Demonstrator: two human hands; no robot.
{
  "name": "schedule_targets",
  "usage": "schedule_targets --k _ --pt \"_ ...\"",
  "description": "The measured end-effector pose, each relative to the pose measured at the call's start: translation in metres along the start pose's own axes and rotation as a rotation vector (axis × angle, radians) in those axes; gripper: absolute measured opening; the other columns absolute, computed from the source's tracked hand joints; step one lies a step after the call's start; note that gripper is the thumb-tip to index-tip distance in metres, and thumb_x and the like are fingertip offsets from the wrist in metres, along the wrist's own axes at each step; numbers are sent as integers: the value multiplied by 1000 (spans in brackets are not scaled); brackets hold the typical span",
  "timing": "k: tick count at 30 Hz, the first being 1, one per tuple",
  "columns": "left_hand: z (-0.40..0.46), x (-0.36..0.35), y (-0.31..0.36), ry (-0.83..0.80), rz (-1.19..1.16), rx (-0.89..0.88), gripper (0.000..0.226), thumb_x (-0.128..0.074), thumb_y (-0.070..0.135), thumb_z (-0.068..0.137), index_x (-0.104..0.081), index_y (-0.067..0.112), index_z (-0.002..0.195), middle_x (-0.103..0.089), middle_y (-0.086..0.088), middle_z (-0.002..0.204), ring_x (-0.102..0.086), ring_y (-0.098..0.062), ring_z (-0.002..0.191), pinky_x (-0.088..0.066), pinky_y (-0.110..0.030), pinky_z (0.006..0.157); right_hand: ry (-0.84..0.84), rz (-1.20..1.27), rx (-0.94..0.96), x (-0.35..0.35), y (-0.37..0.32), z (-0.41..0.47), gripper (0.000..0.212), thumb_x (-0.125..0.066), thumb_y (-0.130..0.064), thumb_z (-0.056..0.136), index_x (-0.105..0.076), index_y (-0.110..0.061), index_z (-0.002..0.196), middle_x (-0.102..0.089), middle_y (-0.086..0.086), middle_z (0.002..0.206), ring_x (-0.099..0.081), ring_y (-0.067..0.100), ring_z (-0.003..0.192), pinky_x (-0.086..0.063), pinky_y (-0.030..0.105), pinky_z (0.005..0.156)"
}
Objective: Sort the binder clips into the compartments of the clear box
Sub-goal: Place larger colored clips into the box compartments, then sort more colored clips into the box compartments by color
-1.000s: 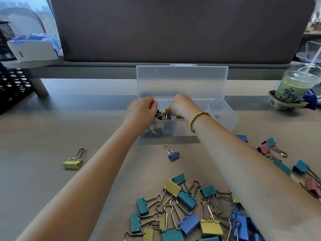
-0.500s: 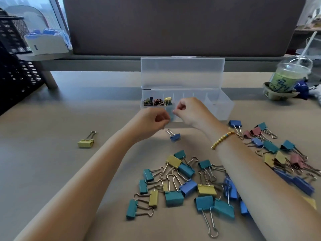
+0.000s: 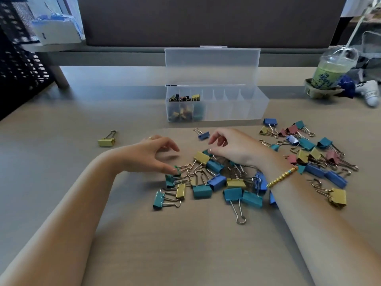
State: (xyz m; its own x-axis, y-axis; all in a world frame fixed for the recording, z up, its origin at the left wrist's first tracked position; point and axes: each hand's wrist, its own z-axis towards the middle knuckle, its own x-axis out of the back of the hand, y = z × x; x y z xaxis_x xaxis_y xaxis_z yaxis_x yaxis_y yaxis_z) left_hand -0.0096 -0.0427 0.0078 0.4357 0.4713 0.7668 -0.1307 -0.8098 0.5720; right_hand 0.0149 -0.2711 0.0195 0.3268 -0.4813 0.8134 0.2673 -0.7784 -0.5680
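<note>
The clear box (image 3: 237, 108) stands open at the table's middle, lid upright; its three leftmost compartments hold small clips. A pile of teal, blue and yellow binder clips (image 3: 214, 182) lies in front of it, with a second spread of clips (image 3: 313, 153) to the right. My left hand (image 3: 152, 153) hovers at the pile's left edge, its thumb tip touching a small green clip (image 3: 175, 167), fingers apart. My right hand (image 3: 235, 145) rests over the pile's top, fingers curled and apart, holding nothing. A lone blue clip (image 3: 203, 134) and a lone yellow clip (image 3: 106, 140) lie apart.
An iced green drink (image 3: 327, 73) in a cardboard holder stands at the far right. A black mesh organiser (image 3: 18, 58) is at the far left, beside a white box on a raised shelf. A dark partition runs along the table's back.
Both hands have drawn back from the box toward me and lowered onto the clip pile. The view has tilted down, showing more of the table.
</note>
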Motion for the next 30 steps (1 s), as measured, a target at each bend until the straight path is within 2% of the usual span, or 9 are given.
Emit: schedule_targets --k 3,6,10,13,15,19,24,27,30 --pt "-10 2 -5 -23 48 37 67 -74 48 71 -36 46 126 -25 11 142 -21 -11 134 -19 -29 111 28 -13 77 -8 -9 -6 26 -63 -33 87 -53 -29 110 -45 -4 117 -43 12 111 -36 27 91" --pt "-6 -5 0 20 174 71 78 -68 51 73 -28 40 138 -14 11 151 -13 -17 140 -16 -34 113 22 -89 164 -20 -22 -9 29 -61 -37 87 -53 -35 115 -41 -5 130 -33 13 123 -29 37 103" --pt "-5 -4 -5 164 82 59 74 -67 47 76 -32 31 139 -33 4 146 -31 -15 133 -26 -30 108 36 -237 186 -36 -31 -5 32 -56 -39 90 -51 -35 122 -41 -4 133 -27 18 127 -22 36 102" --pt "-11 -1 -14 246 7 44 63 -71 43 73 -43 27 128 -45 -2 134 -42 -14 123 -33 -26 103 23 -275 158 -41 -31 -1 39 -54 -40 91 -48 -32 128 -41 -3 134 -29 20 127 -22 36 102" --pt "-16 1 -15 180 40 34 56 -73 43 71 -46 31 119 -44 3 125 -42 -13 119 -33 -25 101 21 -309 154 -43 -31 1 41 -52 -41 92 -47 -31 131 -42 -3 134 -29 20 126 -22 35 102" --pt "-17 -1 -9 32 223 63 57 -71 46 73 -44 36 121 -31 8 121 -29 -12 115 -28 -32 106 45 -365 146 -46 -33 4 38 -51 -39 93 -49 -29 130 -42 -3 134 -30 20 125 -20 35 104" --pt "-7 -3 -11 184 222 49 37 -65 41 81 -53 27 112 -44 -1 121 -37 -18 118 -30 -29 101 87 -385 115 -51 -40 13 33 -52 -36 93 -51 -26 124 -46 0 129 -36 21 125 -22 37 105" --pt "-6 -3 -10 222 229 38 29 -66 39 81 -51 25 102 -48 0 114 -42 -17 110 -36 -28 95 85 -388 103 -53 -46 16 31 -53 -36 93 -52 -21 120 -48 2 127 -38 22 122 -25 38 104" --pt "-7 -5 -9 291 228 28 32 -67 34 82 -49 20 104 -53 1 105 -50 -18 99 -43 -28 86 77 -336 99 -52 -46 16 30 -52 -33 93 -49 -18 119 -49 2 125 -40 22 120 -26 37 103"
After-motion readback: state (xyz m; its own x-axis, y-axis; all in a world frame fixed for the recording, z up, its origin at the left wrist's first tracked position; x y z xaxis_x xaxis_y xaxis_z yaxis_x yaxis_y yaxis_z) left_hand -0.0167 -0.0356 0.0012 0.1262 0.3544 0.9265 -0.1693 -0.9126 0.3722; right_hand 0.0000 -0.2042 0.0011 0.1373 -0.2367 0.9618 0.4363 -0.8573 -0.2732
